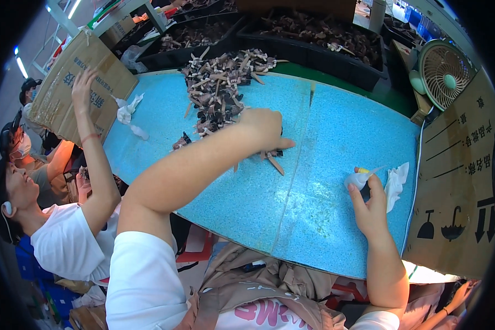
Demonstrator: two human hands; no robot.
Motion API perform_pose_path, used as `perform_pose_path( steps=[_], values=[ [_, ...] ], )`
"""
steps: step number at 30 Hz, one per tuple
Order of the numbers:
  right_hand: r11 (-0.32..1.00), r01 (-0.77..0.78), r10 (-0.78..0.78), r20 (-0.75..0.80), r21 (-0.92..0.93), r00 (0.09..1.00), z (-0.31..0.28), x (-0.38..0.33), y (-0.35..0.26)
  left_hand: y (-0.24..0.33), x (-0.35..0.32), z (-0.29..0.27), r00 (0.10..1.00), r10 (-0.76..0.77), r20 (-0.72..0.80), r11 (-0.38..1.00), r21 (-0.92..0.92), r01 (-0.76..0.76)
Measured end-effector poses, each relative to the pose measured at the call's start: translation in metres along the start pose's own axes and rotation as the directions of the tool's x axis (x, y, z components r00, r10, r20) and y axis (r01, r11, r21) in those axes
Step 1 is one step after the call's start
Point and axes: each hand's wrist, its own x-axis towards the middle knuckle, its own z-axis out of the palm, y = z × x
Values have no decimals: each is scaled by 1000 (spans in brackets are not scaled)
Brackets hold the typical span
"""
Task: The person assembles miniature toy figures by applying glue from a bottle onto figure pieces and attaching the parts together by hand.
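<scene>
Blue foam sheets (324,181) cover the worktable, two panels meeting at a seam that runs down the middle. Along the far edge stand black plastic bins (313,47) heaped with dark brown and tan parts, and a loose pile of the same small parts (220,88) spills onto the foam at the upper centre.

At the right edge a flat brown cardboard panel (456,181) leans upright, printed with black handling symbols and characters. At the upper left a second brown cardboard box (85,82), with blue print, is touched by the raised hand of a neighbouring person (82,88) in a white shirt. A small pale green fan (443,74) sits at the upper right. Crumpled white tissues lie on the foam, one (127,113) by the left box, another (395,184) near the right panel.

The left hand (267,129) lies palm down over a few parts at the near edge of the pile; whether its fingers grip any cannot be told. The right hand (368,206) clasps a small white squeeze bottle (358,179) with a pointed tip, just beside the right tissue.
</scene>
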Motion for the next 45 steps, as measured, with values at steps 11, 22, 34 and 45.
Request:
perform_pose_path(
  steps=[11, 22, 34, 45],
  values=[
    [963, -53, 61, -25, 265, 998, -2, -7, -14, 18, -32, 35, 965, -42, -261, 61, -964, -258],
    [893, 260, -203, -186, 369, 961, -13, -37, -30, 59, -60, 75, 906, 298, -302, -659, -751, -33],
    [800, 597, -585, -139, 61, 799, -13, -48, -52, 59, -67, 83, 792, 98, -603, -128, -797, -591],
    [808, 589, -578, -171, 19, 798, -9, -49, -55, 61, -67, 84, 755, 125, -644, -47, -764, -643]
  ],
)
